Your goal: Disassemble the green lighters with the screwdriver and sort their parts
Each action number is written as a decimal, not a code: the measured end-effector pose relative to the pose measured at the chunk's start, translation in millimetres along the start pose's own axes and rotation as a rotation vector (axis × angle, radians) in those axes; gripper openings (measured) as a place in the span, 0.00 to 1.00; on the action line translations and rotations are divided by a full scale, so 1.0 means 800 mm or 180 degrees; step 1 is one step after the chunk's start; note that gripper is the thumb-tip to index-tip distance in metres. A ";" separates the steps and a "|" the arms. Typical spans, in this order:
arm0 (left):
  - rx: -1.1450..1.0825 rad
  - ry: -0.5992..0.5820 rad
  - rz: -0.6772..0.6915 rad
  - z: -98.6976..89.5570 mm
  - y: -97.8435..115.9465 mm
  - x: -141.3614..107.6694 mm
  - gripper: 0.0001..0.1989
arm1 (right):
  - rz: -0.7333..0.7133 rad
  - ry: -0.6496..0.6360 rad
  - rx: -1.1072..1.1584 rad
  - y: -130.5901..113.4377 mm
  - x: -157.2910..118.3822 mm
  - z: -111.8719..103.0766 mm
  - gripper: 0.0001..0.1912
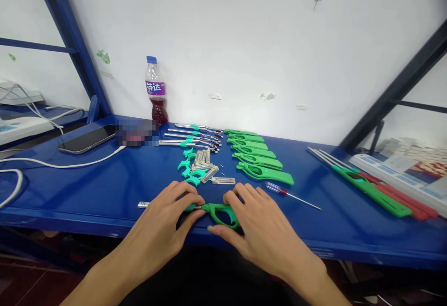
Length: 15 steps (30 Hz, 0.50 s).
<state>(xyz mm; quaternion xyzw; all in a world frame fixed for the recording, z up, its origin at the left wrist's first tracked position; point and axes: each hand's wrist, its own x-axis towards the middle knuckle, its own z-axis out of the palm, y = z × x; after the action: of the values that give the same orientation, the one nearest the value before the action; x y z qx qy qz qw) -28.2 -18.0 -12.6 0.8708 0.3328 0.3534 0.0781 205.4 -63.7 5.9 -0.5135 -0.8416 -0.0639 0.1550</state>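
A green stick lighter lies across the front edge of the blue table, its metal tube pointing left. My left hand pinches the tube and a teal collar close to where they meet the handle. Over the green handle is my right hand, fingers curled on its upper side and thumb below; the rear of the handle is hidden. Just beyond my hands lie teal triggers, clear fuel tanks and tiny pins.
Metal tubes with wires and green handle shells lie in rows at the back. A screwdriver rests at right. Green and red stick lighters lie farther right by a power strip. A bottle and phone stand left.
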 end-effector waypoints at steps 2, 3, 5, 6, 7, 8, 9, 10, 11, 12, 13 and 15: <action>0.0013 -0.0009 0.0014 0.000 0.000 0.000 0.08 | 0.0038 0.0061 -0.0022 -0.002 0.003 0.003 0.18; 0.0026 -0.0018 0.0023 -0.001 0.000 0.001 0.08 | 0.0063 0.0096 0.0001 -0.002 0.004 0.004 0.17; 0.0049 -0.0038 0.0026 -0.001 0.000 0.001 0.09 | 0.0095 0.0171 0.0077 -0.002 0.003 0.005 0.17; 0.0052 -0.0047 0.0018 -0.001 0.000 0.002 0.09 | 0.0102 0.0215 0.0109 -0.002 0.002 0.005 0.16; 0.0048 -0.0057 -0.0009 -0.001 0.000 0.002 0.09 | 0.0108 0.0262 0.0129 -0.002 0.001 0.006 0.16; 0.0032 -0.0073 -0.0041 -0.001 0.000 0.002 0.09 | 0.0112 0.0311 0.0132 -0.002 0.000 0.006 0.16; 0.0011 -0.0094 -0.0080 -0.001 0.000 0.002 0.09 | 0.0111 0.0356 0.0120 -0.002 0.000 0.007 0.16; -0.0015 -0.0120 -0.0125 -0.001 -0.001 0.002 0.08 | 0.0108 0.0398 0.0103 -0.002 -0.001 0.007 0.15; -0.0041 -0.0151 -0.0167 -0.001 -0.001 0.002 0.08 | 0.0104 0.0436 0.0092 -0.002 -0.001 0.008 0.15; -0.0065 -0.0180 -0.0202 -0.001 -0.001 0.002 0.08 | 0.0105 0.0467 0.0092 -0.002 -0.001 0.009 0.15; -0.0082 -0.0213 -0.0229 -0.001 -0.002 0.003 0.08 | 0.0105 0.0490 0.0103 -0.001 -0.001 0.009 0.15; -0.0099 -0.0269 -0.0272 -0.001 -0.003 0.003 0.08 | 0.0103 0.0519 0.0124 -0.001 -0.001 0.010 0.15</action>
<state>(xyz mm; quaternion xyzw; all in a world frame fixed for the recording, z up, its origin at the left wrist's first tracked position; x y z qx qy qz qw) -28.7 -15.2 -11.7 0.8686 0.3606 0.3177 0.1206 203.6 -63.0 -1.8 -0.5170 -0.8188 -0.0866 0.2339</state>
